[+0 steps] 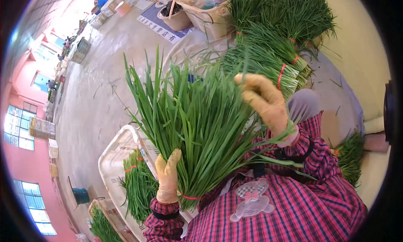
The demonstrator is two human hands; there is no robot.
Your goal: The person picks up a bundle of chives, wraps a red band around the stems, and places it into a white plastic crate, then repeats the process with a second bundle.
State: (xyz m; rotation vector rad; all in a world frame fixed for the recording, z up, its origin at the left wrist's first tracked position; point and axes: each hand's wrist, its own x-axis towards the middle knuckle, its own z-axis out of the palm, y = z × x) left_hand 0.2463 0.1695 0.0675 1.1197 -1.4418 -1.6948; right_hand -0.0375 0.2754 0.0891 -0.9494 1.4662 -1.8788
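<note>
A big bunch of garlic chives [193,128] stands fanned out in front of my chest, a red band round its base. My left hand [167,179], in a pale glove, is closed round the lower side of the bunch, thumb and finger showing at the front; its other fingers are hidden behind the leaves. To the right of the leaf tops is my gloved right hand [266,103], its fingers curled in a pinch. A blurred green chive leaf [246,59] rises from those fingertips.
Banded chive bundles [268,65] are piled at the upper right. A white plastic crate [119,145] with a chive bundle [140,187] stands at the left. Another basket [201,11] and a bucket [175,20] are at the top. More chives [350,160] lie at the right.
</note>
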